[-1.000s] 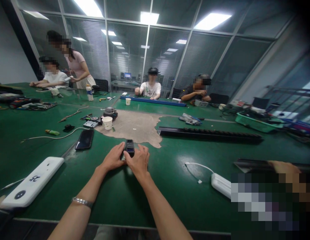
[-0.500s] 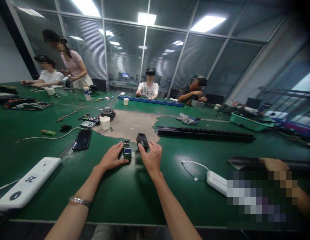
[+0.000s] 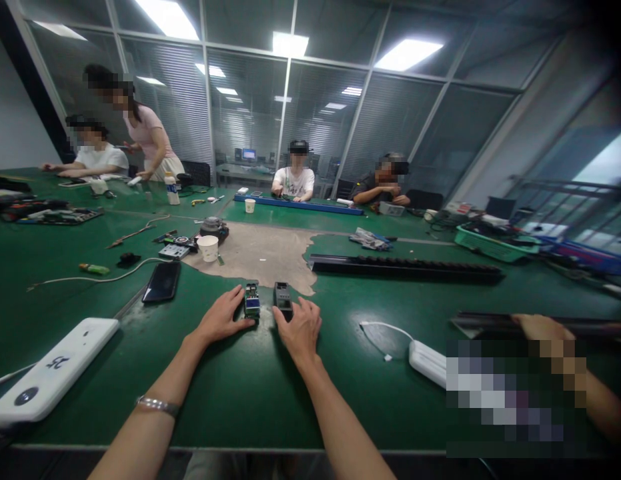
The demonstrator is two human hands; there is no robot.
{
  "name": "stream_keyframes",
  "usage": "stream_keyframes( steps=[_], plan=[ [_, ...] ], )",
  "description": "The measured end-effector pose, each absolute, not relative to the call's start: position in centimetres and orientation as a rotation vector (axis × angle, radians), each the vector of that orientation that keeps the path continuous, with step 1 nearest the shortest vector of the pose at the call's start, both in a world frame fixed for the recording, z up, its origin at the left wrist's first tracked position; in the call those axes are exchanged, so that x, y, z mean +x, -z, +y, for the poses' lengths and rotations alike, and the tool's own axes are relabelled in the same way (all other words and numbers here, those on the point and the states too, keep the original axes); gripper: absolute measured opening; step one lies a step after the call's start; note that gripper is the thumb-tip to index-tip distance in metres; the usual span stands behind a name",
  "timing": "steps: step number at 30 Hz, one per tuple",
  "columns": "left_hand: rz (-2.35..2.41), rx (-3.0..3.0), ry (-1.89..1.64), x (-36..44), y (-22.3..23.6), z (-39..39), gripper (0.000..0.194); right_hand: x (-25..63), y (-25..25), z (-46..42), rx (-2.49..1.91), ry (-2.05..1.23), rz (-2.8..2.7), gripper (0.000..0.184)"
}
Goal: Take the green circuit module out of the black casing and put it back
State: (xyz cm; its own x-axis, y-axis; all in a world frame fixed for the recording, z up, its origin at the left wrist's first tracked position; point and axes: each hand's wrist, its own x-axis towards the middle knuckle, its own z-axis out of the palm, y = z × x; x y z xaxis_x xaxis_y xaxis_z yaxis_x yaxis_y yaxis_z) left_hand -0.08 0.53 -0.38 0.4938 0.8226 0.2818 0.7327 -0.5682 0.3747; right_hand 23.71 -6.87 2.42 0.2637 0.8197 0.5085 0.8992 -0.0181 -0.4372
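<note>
Your left hand (image 3: 221,317) lightly pinches the blocky green circuit module (image 3: 252,304), its small blue screen facing up; your right hand (image 3: 301,327) grips the dark, rectangular plastic housing (image 3: 282,297) just beside it. Both sit on the smooth, glossy green tabletop (image 3: 215,400), near the ragged-edged brown patch (image 3: 263,243).

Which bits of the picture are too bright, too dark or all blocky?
In the head view, the light panels glare white; in the head view, the top-right corner fades to black; also in the head view, the green table shines palely near the right hand, and blocky squares cover the lower right.
</note>
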Motion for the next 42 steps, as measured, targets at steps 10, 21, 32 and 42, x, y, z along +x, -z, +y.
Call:
stream_keyframes(
  steps=[10,21,32,42],
  plan=[
    [1.325,2.553,-0.662,-0.2,0.9,0.8,0.093,24.1,-2.1,-7.1,-1.903,0.188,-1.565,0.06],
    [1.343,2.542,-0.639,0.0,0.1,0.3,0.092,24.2,-2.2,-6.8,-1.889,0.073,-1.567,0.04],
    [1.337,2.515,-0.671,0.0,0.3,0.4,0.089,21.6,-6.4,-6.5,-1.689,-0.041,-1.527,0.041],
    [1.328,2.49,-0.704,0.1,-0.2,-0.1,0.075,17.4,-7.0,-6.0,-1.774,0.021,-1.621,0.042]
  ],
)
